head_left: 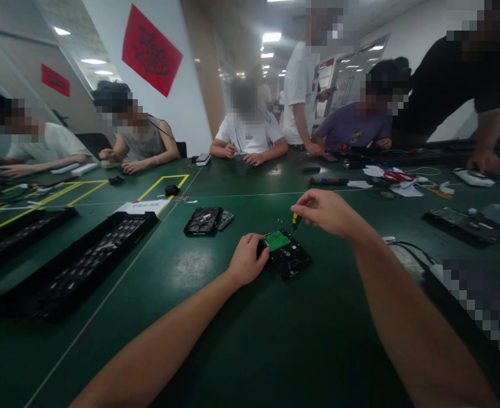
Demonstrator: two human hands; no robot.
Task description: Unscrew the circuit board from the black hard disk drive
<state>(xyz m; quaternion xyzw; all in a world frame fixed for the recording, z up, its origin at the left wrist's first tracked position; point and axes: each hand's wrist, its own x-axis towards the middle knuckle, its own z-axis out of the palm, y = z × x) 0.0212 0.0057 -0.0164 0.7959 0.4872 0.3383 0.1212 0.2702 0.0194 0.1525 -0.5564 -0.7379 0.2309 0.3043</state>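
Where green tabletop spreads: right hand, left hand, hard drive, screwdriver

Right hand: thumb and fingertips pinching the screwdriver. Left hand: curled at the hard drive's left corner; whether gripping, cannot tell. Hard drive: black, green circuit board uppermost, well in from the tabletop's far edge. Screwdriver: yellow-handled, tip at the hard drive.

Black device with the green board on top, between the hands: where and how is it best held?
Probably by the outer edge of the black device, coming low from the left, where the left hand is. It lies flat, green board up, so an edge grip spares the board; the right hand has the screwdriver towards its right side.
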